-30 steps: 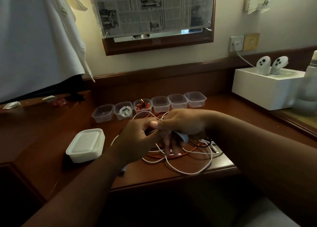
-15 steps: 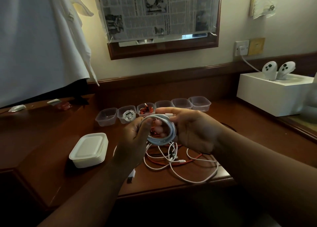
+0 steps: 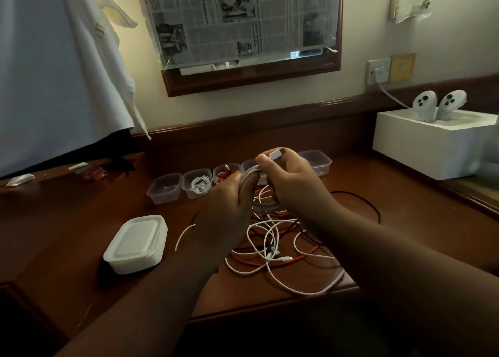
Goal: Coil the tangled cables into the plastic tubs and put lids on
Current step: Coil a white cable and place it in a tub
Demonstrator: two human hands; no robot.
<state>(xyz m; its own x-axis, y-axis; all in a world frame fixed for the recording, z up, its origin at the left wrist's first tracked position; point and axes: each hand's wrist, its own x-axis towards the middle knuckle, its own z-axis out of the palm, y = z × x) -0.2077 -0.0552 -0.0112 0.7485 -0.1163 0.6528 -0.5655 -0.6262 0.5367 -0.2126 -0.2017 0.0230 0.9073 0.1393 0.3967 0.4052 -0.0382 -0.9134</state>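
Both hands hold a coiled white cable (image 3: pixel 249 174) above the desk. My left hand (image 3: pixel 224 208) grips the coil's left side. My right hand (image 3: pixel 294 178) grips its right side and pinches the white plug end (image 3: pixel 276 153) between thumb and finger. Below them lies a tangle of white, red and black cables (image 3: pixel 275 248). A row of clear plastic tubs stands behind: the leftmost tub (image 3: pixel 164 188) holds nothing, the second tub (image 3: pixel 197 185) holds a white coil, the third tub (image 3: pixel 225 173) holds a red cable. A stack of white lids (image 3: pixel 136 242) sits at the left.
A white box (image 3: pixel 432 146) with two white controllers stands at the right back, a cable running to a wall socket (image 3: pixel 378 72). White cloth (image 3: pixel 54 60) hangs at the left. The desk's front edge (image 3: pixel 270 305) runs just below the tangle.
The hands have risen and turned the coil from flat-on to edge-on. The right thumb and finger now pinch the plug end at the top.
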